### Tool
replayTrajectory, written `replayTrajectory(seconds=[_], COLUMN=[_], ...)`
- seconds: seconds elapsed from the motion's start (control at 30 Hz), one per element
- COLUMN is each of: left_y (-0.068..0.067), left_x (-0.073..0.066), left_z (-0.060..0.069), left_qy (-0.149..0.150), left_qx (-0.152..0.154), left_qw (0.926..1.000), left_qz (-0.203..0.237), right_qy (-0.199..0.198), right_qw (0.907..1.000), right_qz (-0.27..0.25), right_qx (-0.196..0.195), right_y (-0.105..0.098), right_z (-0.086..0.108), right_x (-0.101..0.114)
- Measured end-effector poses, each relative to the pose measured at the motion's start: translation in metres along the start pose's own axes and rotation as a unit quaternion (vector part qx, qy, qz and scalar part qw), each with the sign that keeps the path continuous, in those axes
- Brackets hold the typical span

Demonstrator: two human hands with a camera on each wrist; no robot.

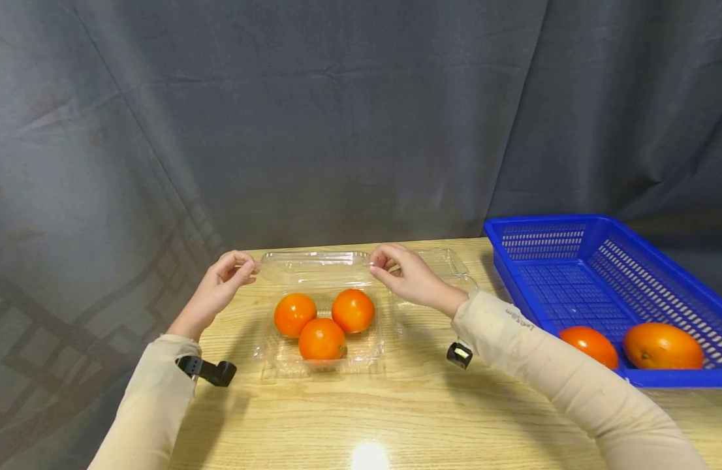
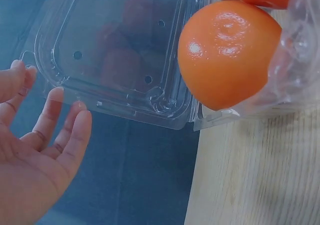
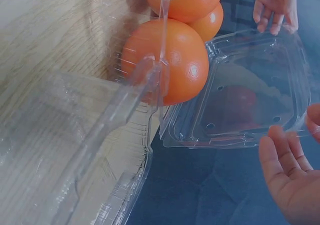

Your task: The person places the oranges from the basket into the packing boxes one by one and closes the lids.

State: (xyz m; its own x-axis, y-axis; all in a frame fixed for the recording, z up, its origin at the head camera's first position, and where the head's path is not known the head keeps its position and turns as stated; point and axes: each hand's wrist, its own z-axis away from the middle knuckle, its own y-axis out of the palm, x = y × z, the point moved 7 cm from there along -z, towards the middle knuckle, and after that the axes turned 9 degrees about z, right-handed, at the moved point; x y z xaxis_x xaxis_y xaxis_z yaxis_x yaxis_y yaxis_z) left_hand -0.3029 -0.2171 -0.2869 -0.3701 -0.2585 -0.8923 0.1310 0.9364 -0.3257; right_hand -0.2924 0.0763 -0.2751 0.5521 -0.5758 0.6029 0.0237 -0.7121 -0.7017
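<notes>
Three oranges (image 1: 322, 339) sit in the base of a clear plastic container on the wooden table. Its hinged lid (image 1: 315, 269) stands raised behind them. At the lid's left corner, my left hand (image 1: 222, 287) pinches the edge between thumb and index finger, other fingers spread in the left wrist view. My right hand (image 1: 409, 275) pinches the lid's right corner the same way; the right wrist view shows both hands at the lid (image 3: 240, 95).
A second clear container (image 1: 425, 307) stands to the right, partly behind my right forearm. Farther right, a blue basket (image 1: 572, 287) holds two oranges (image 1: 663, 346). A dark grey curtain (image 1: 349, 130) hangs behind the table (image 1: 314, 424).
</notes>
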Motion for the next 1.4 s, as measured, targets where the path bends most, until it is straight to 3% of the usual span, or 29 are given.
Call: replayTrajectory(seconds=[0.3,0.63,0.87,1.4], left_y=[0.003,0.003,0.003,0.005], left_x=[0.001,0.003,0.007,0.007], left_z=[0.0,0.003,0.008,0.018], left_qy=[0.01,-0.016,-0.035,-0.035], left_qx=[0.01,0.027,0.059,0.115], left_qw=[0.9998,0.9994,0.9964,0.9883], left_qz=[0.012,-0.016,-0.049,-0.093], right_qy=[-0.021,-0.019,-0.025,-0.065], right_qw=[0.9996,0.999,0.9969,0.9892], right_qz=[0.02,0.03,0.047,0.091], right_qx=[-0.008,0.027,0.058,0.095], right_y=[0.004,0.008,0.011,0.016], right_z=[0.002,0.007,0.011,0.02], right_x=[-0.004,-0.003,-0.001,0.006])
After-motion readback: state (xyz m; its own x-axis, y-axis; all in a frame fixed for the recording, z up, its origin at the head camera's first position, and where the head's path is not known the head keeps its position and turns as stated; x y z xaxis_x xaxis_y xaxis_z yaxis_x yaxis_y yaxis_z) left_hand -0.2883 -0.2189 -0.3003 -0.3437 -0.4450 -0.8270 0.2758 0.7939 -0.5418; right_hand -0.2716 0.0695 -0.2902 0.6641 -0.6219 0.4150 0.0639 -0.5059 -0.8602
